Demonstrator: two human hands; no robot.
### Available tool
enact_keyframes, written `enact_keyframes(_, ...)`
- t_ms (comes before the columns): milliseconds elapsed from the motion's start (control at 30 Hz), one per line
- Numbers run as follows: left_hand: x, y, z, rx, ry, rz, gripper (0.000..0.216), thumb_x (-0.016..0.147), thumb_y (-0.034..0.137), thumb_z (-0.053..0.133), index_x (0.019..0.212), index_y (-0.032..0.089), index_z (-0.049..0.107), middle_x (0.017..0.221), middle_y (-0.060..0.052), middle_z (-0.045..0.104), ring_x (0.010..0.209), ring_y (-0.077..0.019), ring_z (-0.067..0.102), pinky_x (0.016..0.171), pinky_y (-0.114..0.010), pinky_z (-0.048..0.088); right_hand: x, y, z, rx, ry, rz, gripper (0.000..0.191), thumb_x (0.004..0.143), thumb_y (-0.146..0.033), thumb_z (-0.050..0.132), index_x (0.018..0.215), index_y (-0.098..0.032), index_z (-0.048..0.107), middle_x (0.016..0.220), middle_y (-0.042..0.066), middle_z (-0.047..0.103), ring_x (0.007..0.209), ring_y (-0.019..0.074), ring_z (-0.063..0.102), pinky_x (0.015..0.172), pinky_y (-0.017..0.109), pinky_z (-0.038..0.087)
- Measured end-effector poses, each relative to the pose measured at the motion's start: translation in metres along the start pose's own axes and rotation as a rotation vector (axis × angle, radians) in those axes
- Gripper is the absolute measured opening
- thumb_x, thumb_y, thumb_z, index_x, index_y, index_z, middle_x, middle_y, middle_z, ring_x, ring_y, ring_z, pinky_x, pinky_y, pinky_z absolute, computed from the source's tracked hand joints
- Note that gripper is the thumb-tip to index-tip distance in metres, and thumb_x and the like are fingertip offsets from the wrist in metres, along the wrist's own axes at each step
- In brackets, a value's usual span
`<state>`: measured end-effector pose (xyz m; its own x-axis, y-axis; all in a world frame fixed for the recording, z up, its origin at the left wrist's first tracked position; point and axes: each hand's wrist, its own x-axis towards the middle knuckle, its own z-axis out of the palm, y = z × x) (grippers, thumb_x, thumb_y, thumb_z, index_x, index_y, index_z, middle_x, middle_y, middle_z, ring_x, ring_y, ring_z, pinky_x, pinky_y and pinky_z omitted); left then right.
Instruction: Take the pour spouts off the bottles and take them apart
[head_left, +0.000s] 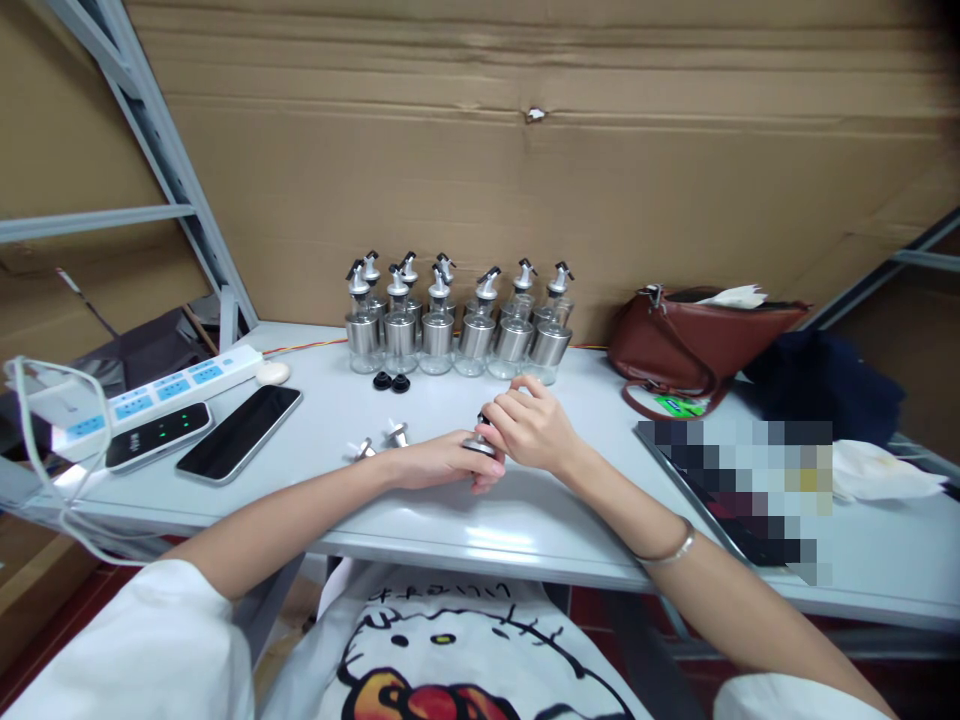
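Note:
Both hands meet over the middle of the grey table (pixel 525 520). My left hand (pixel 439 463) lies low with its fingers curled around a metal pourer cap (pixel 478 443). My right hand (pixel 529 425) is closed over the top of the same cap, pinching its black tip. Two loose metal pourers (pixel 382 440) lie just left of my left hand. Behind them stand several glass oil bottles with steel bands and pourer tops (pixel 457 325), in rows by the cardboard wall. Two small black stoppers (pixel 391 381) sit in front of the bottles.
Two phones (pixel 240 432) and a white power strip (pixel 161 385) with its cable lie at the left. A brown leather bag (pixel 694 345), a dark cloth and white tissue sit at the right. A blurred patch covers something at the right front.

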<state>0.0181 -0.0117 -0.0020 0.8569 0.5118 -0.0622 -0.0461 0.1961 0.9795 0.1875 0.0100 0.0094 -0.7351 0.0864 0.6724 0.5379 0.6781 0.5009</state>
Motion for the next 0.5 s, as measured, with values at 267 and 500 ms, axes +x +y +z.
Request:
enact_keyframes(267, -0.0001, 0.0011, 0.0003, 0.043, 0.008, -0.014, 0.022, 0.07, 0.031, 0.064, 0.062, 0.017, 0.05, 0.057, 0.004, 0.049, 0.059, -0.0104, 0.044, 0.062, -0.028, 0.032, -0.0033, 0.0026, 0.0012, 0.038, 0.004, -0.043, 0.045, 0.098, -0.025, 0.034, 0.058, -0.019, 0.055, 0.052, 0.0, 0.048, 0.051, 0.014, 0.036, 0.07, 0.032, 0.035)
enact_keyframes(500, -0.0005, -0.0005, -0.0018, 0.11, -0.013, 0.008, 0.023, 0.074, 0.032, 0.063, 0.064, 0.017, 0.05, 0.06, 0.004, 0.05, 0.06, -0.01, 0.043, 0.063, -0.027, 0.031, -0.0036, 0.0032, 0.0005, 0.046, 0.005, -0.084, 0.048, 0.099, -0.024, 0.03, 0.057, -0.02, 0.053, 0.052, 0.001, 0.047, 0.052, 0.0152, 0.036, 0.072, 0.031, 0.039)
